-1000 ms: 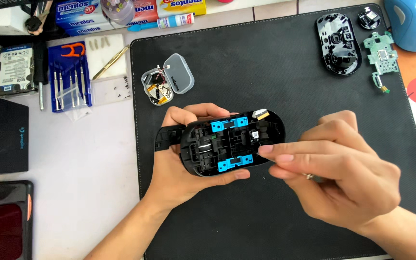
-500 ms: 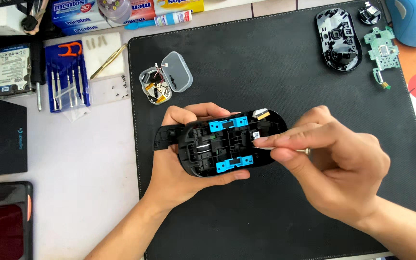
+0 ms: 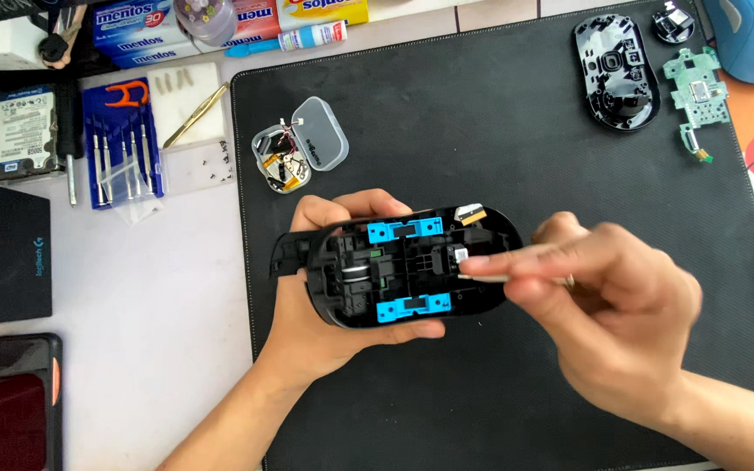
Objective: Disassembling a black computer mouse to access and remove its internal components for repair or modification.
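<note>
The left hand (image 3: 325,323) cradles an opened black mouse shell (image 3: 412,266) from below, thumb along its near edge and fingers curled over the far edge, so the hand is closed around it. The shell is held above the black mat (image 3: 482,131), inner side up, long axis running left to right. Inside it sit two blue plastic pieces, one (image 3: 405,229) at the far edge and one (image 3: 414,307) at the near edge, with a scroll wheel (image 3: 355,277) towards the left end.

The right hand (image 3: 608,310) comes in from the right with its fingers pinched together on a thin pale tool (image 3: 486,278), too slender to identify. The tool's tip lies at the shell's right end, beside a small white part (image 3: 462,254); whether it touches cannot be made out.

The mat lies on a white worktop (image 3: 159,349). At its far right corner rest a second black shell half (image 3: 615,74) and, just beside it, a green circuit board (image 3: 695,92). Near the mat's far left edge sits a small clear case (image 3: 298,157), lid open, with small parts inside. To the left of the mat, on the worktop, lie a blue screwdriver set (image 3: 119,144), brass tweezers (image 3: 195,115), a hard drive (image 3: 22,131), a black box (image 3: 2,257) and a dark phone (image 3: 17,401).
</note>
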